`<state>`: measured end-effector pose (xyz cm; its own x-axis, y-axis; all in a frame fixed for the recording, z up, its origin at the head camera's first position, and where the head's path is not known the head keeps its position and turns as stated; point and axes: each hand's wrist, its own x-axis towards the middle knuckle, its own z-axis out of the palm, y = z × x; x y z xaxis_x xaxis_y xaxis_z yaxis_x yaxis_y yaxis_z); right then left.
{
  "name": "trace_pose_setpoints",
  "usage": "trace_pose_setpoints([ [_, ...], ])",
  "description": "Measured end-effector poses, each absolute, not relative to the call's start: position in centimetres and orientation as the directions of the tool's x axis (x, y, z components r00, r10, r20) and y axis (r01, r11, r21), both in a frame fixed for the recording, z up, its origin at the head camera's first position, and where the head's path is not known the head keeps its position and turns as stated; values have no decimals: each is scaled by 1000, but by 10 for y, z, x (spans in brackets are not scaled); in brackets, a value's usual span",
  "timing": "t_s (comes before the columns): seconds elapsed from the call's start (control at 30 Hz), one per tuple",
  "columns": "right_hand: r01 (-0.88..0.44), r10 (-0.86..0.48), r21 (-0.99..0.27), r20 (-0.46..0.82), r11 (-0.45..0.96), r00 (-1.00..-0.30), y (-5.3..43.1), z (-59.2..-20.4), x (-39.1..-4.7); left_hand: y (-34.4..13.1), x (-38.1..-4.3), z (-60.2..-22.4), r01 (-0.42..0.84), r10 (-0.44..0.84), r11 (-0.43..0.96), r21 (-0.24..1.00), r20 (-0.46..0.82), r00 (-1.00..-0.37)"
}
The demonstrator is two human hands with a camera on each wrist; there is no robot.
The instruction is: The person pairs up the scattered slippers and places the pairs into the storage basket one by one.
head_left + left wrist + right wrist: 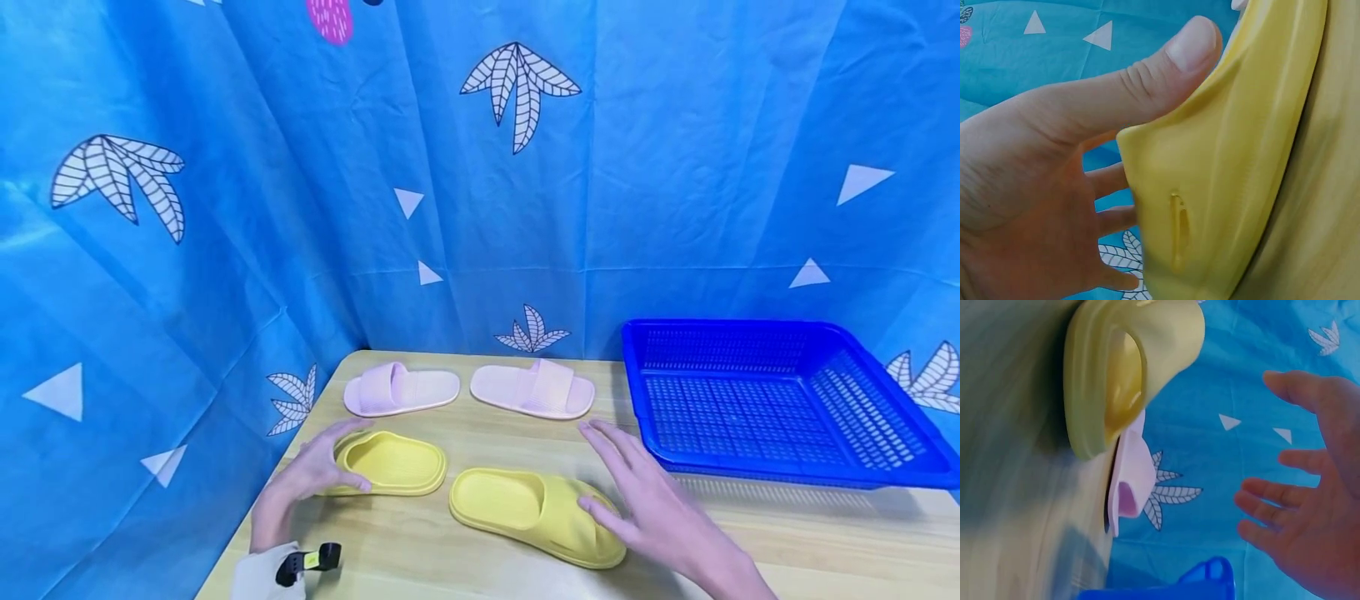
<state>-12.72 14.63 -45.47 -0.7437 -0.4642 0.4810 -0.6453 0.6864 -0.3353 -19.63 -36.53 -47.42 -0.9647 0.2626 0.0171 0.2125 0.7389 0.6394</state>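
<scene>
Two yellow slippers lie on the table, heels toward each other. My left hand [315, 467] is spread about the toe of the left yellow slipper [405, 463]. In the left wrist view its straight thumb lies along the yellow upper [1179, 162], and some fingertips are hidden behind it. Over the toe of the right yellow slipper [502, 502], my right hand [652, 500] hovers with fingers spread. The right wrist view shows a gap between that hand [1310, 500] and the slipper [1088, 394]. Behind them sit a left pink slipper [423, 389] and a right pink slipper [502, 387].
A blue plastic basket [637, 400] with perforated walls stands on the right of the wooden table [390, 550]. Blue patterned curtains [675, 167] hang behind the table and along its left side.
</scene>
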Motion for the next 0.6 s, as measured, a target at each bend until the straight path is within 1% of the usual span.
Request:
trace_pose_setpoints([
  [0.17,-642,-480,-323,456,695,-749,137,-461,-126,-365,-194,-477,167,221,802,574,-25,-975],
  [0.37,-640,-507,-307,414,704,-756,130,-469,-125,-365,-193,-481,172,219,818,549,-21,-976],
  [0.6,-661,-547,-273,391,699,-740,124,-480,-124,-364,-194,-483,172,212,835,522,-18,-977],
])
